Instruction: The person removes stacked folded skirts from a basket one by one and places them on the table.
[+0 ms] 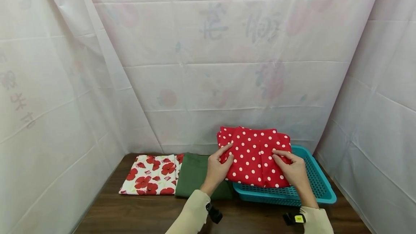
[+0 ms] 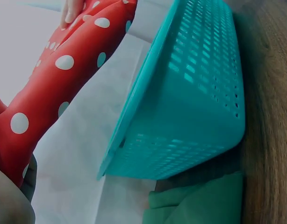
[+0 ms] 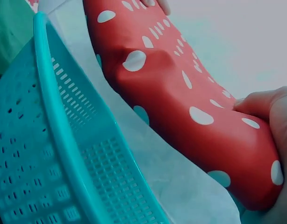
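Note:
A folded red cloth with white polka dots (image 1: 250, 158) is held up above the teal basket (image 1: 320, 187), overlapping much of it in the head view. My left hand (image 1: 217, 167) grips its left side, thumb on the front face. On the right side, my right hand (image 1: 292, 169) pinches the cloth with thumb on the near face and other fingers partly hidden. Seen from the left wrist, the cloth (image 2: 64, 70) hangs clear over the basket's rim (image 2: 134, 112). The right wrist view shows the cloth's rounded lower fold (image 3: 181, 107) beside the basket (image 3: 64, 130).
Left of the basket lies a folded green cloth (image 1: 191, 176) on the dark wooden table (image 1: 143, 212). Beside it, farther left, is a folded white cloth with red flowers (image 1: 152, 176). White fabric sheets (image 1: 227, 82) enclose the table at the back and both sides.

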A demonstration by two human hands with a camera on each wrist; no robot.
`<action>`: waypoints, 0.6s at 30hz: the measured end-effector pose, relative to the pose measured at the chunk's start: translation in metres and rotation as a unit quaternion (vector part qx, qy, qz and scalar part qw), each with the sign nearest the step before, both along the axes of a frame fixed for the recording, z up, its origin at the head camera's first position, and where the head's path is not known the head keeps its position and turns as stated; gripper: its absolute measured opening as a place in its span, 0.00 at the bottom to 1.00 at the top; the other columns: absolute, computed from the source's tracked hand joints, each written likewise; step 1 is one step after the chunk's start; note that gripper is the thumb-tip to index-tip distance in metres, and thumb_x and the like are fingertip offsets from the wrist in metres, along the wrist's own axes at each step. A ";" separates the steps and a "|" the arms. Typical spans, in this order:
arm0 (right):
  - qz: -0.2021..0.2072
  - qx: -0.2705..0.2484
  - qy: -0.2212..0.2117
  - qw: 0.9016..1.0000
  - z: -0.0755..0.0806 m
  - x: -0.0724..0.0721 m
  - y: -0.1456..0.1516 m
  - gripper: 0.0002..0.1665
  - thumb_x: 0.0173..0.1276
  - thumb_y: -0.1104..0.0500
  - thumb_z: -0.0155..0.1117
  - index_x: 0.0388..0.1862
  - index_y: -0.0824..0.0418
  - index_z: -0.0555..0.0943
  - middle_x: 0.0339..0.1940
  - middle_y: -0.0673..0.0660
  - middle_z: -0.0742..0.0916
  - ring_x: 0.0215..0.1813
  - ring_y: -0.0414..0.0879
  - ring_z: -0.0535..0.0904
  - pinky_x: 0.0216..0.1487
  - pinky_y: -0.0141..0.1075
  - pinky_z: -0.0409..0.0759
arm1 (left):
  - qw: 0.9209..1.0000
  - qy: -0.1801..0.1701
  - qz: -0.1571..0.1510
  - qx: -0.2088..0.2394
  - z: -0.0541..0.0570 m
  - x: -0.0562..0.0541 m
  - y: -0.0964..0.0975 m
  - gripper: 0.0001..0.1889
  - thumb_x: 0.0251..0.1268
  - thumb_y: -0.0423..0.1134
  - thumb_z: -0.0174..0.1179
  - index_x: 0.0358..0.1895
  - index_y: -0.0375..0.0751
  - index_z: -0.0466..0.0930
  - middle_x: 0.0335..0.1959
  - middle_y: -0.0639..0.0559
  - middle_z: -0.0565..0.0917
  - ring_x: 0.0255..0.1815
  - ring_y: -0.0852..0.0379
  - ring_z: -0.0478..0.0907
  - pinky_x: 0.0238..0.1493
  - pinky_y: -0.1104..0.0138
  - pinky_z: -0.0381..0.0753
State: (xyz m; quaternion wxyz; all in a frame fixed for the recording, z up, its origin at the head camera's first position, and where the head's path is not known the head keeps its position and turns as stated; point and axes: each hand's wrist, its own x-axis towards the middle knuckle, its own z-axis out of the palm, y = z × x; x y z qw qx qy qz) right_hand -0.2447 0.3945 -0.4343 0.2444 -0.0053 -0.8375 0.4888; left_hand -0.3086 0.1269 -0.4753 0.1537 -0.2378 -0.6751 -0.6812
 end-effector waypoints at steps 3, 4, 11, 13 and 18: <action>0.006 -0.004 -0.002 1.000 -0.002 0.000 -0.003 0.26 0.67 0.53 0.75 0.62 0.59 0.84 0.59 0.64 0.84 0.42 0.33 0.83 0.38 0.29 0.86 | 1.000 0.000 0.001 0.004 -0.001 0.002 -0.004 0.24 0.69 0.37 0.68 0.67 0.52 0.80 0.60 0.45 0.83 0.56 0.47 0.83 0.48 0.62 0.88; 0.007 -0.006 -0.004 1.000 -0.003 0.000 -0.004 0.26 0.67 0.53 0.75 0.62 0.59 0.84 0.59 0.64 0.84 0.42 0.33 0.83 0.38 0.29 0.86 | 1.000 0.000 0.002 0.004 -0.001 0.002 -0.006 0.24 0.69 0.37 0.67 0.67 0.52 0.81 0.60 0.45 0.83 0.55 0.48 0.83 0.47 0.62 0.88; 0.016 -0.025 -0.020 0.999 -0.008 0.003 -0.009 0.26 0.67 0.53 0.75 0.63 0.58 0.84 0.59 0.64 0.84 0.43 0.37 0.84 0.39 0.30 0.86 | 1.000 0.006 -0.001 -0.002 0.000 0.004 -0.014 0.22 0.70 0.38 0.67 0.67 0.53 0.82 0.59 0.45 0.84 0.53 0.50 0.85 0.47 0.64 0.88; 0.021 -0.027 -0.023 0.999 -0.009 0.004 -0.012 0.26 0.67 0.53 0.75 0.63 0.59 0.84 0.59 0.65 0.83 0.43 0.38 0.84 0.39 0.31 0.87 | 1.000 0.006 0.000 -0.005 0.000 0.005 -0.017 0.22 0.70 0.39 0.67 0.66 0.54 0.82 0.58 0.45 0.84 0.52 0.50 0.85 0.47 0.64 0.88; 0.031 -0.031 -0.019 0.999 -0.011 0.007 -0.019 0.26 0.67 0.54 0.75 0.63 0.59 0.84 0.58 0.66 0.84 0.43 0.40 0.85 0.39 0.32 0.87 | 1.000 -0.002 0.003 -0.006 -0.005 0.008 -0.025 0.22 0.70 0.39 0.67 0.66 0.53 0.82 0.57 0.44 0.85 0.50 0.50 0.86 0.45 0.65 0.88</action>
